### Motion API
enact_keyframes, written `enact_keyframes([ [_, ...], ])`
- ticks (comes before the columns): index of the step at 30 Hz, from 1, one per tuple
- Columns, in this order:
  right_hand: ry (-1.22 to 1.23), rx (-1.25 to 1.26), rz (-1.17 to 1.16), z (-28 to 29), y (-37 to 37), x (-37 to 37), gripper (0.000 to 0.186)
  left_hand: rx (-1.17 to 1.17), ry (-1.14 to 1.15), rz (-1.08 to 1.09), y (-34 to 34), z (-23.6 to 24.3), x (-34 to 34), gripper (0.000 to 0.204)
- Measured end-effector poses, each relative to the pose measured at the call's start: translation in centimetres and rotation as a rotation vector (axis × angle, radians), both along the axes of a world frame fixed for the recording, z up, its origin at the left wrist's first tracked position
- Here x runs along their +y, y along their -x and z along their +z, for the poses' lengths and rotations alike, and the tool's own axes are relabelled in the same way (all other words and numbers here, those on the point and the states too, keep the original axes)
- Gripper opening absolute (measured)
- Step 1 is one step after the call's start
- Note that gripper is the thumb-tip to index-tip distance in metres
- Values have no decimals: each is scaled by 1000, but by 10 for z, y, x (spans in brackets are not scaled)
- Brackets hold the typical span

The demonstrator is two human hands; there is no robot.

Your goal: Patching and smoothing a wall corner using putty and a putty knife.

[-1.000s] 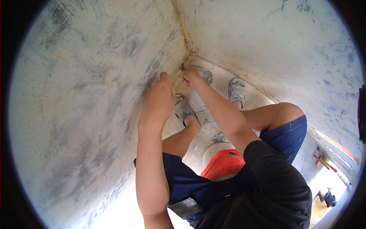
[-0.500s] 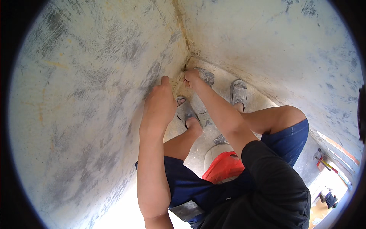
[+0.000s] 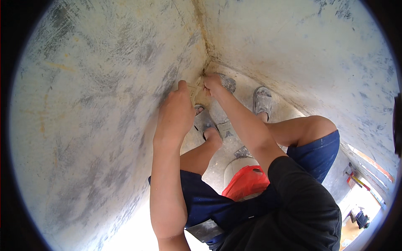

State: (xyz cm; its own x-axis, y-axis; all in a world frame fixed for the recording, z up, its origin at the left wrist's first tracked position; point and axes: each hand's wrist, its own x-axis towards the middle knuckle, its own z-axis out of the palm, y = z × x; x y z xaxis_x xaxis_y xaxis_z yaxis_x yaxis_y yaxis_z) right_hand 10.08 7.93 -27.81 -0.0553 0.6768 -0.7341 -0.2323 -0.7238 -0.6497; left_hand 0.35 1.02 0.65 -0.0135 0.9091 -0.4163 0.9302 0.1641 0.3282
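Low at the corner between two mottled plastered walls, my left hand [image 3: 176, 106] has its fingers closed on a thin beige card or paper [image 3: 192, 93], beside the left wall [image 3: 96, 104]. My right hand [image 3: 212, 85] is closed beside that piece, close to the dark crevice at the corner; whatever is between its fingertips is too small to make out. My two feet, in dusty grey sandals [image 3: 262, 100], rest on the stained floor [image 3: 230, 125] below my hands.
A pale bucket with a red plastic bag [image 3: 245, 182] sits between my legs. A metal blade [image 3: 203, 230] lies at my waist. At the far right a red-and-yellow handled tool [image 3: 356, 180] stands by the right wall [image 3: 301, 50], with dark items [image 3: 360, 217] in the bright area beyond.
The view has shifted slightly. My hands stay at the corner, with small movements; my left fingers have risen a little since half a second ago.
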Motion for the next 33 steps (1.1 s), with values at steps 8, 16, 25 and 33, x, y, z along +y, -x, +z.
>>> enact_keyframes([
  [8,165,-19,13,-18,-23,26,15,-40,-38,-41,-14,-6,8,32],
  [16,40,-84,-4,-25,-18,18,21,-18,-9,-26,-16,-1,6,32],
  [25,2,-53,13,-18,-11,20,23,-44,-28,16,-12,-2,1,19],
  [33,-13,-44,-38,1,2,7,29,-4,10,0,-6,3,1,33],
])
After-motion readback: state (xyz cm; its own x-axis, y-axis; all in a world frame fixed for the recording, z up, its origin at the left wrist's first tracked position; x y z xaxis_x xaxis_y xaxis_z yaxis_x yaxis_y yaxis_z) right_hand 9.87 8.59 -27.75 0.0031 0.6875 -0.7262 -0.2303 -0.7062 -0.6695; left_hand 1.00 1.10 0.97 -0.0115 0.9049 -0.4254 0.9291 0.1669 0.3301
